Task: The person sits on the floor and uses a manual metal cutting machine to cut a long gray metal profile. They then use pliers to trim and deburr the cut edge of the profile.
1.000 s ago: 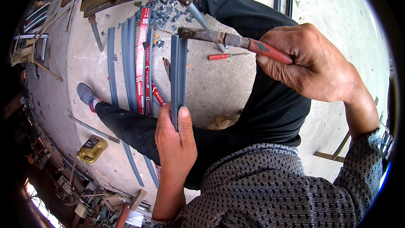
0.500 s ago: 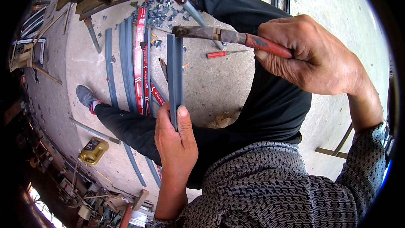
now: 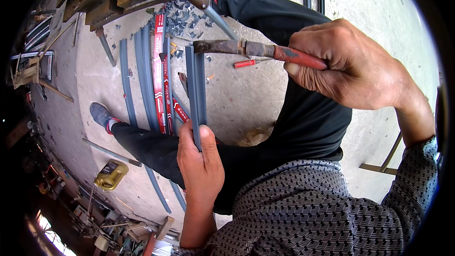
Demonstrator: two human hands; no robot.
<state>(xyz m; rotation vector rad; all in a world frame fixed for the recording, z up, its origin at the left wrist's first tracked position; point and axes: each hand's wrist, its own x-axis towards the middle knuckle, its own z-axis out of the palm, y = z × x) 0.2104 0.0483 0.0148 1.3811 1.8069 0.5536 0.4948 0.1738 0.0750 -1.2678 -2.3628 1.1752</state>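
The left hand (image 3: 201, 163) grips the near end of a grey channel strip (image 3: 195, 90), thumb pressed along its face, and holds it pointing away from the body. At the strip's far end the rusty head of a hammer (image 3: 246, 50) meets its top edge; the right hand (image 3: 348, 68) is closed round the hammer's red handle, to the right of the strip. Left of the strip, more grey strips (image 3: 142, 80) and red printed strips (image 3: 161, 73) lie side by side on the concrete floor (image 3: 237, 99). A small red pencil (image 3: 246, 63) lies on the floor just right of the strip's far end. Well to the left of the strip's near end sits a yellow can (image 3: 110, 174).
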